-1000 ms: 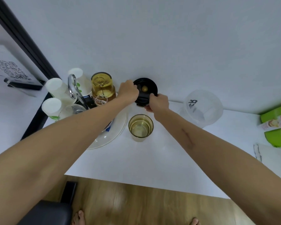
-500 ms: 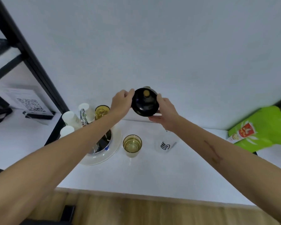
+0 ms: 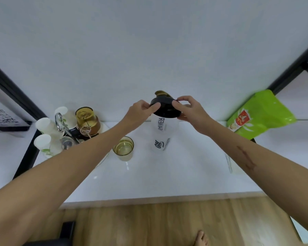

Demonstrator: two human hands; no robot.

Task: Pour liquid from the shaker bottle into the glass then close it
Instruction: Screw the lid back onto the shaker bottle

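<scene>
Here the glossy white counter (image 3: 167, 174) runs along a pale wall above a wood-grain floor (image 3: 158, 222). At the right end leans a bright green foil pouch (image 3: 261, 114) with a red and white label. At the left end sits a round white tray (image 3: 103, 157) crowded with white paper cups (image 3: 44, 126), an upturned amber glass tumbler (image 3: 87, 121) and a chrome clip. Near the middle, toward the wall, stands the translucent white shaker bottle (image 3: 163, 135) with dark lettering, upright on the counter. Just left of it, apart from it, stands the small yellow-tinted drinking glass (image 3: 124, 148), holding pale liquid. Directly over the bottle's mouth sits the round black screw lid (image 3: 165, 107) with an olive flip cap raised at its back; whether it is seated on the rim I cannot tell. The left hand (image 3: 140, 110) pinches the lid's left edge between thumb and fingers (image 3: 154, 106). The right hand (image 3: 190, 110) pinches the right edge, its fingers curled over the top.
</scene>
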